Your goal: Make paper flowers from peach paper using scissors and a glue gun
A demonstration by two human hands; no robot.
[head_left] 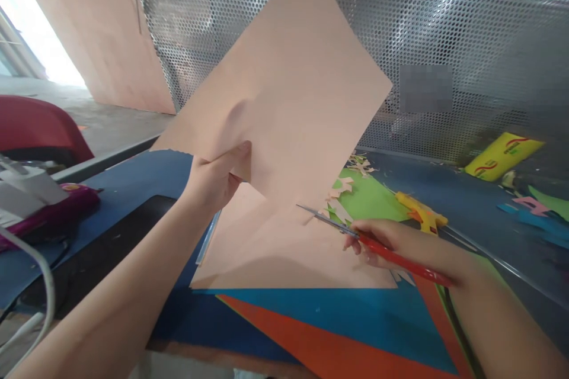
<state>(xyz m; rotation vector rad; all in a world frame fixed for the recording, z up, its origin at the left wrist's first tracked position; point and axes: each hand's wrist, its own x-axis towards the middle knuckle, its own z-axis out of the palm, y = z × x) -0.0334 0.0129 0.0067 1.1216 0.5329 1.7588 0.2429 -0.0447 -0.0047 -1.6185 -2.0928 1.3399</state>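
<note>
My left hand [217, 180] pinches the lower edge of a large peach sheet of paper [302, 71], thumb in front and fingers behind. The sheet stands tilted in the air, its upper corner curling. In my right hand [377, 240] is a pair of scissors [391, 257] with red handles, its blades pointing left, just below the raised sheet and apart from it. More peach paper [267, 254] lies flat on the table beneath. Under it show a blue sheet [355, 320] and an orange sheet [275, 325].
Right of the paper lie a green sheet [373, 195] with peach scraps, a yellow glue gun [422, 210] and a yellow packet [502, 157]. A black power strip or case [102, 249], white plugs [31, 189] and cables sit left. A perforated metal panel [444, 29] stands behind.
</note>
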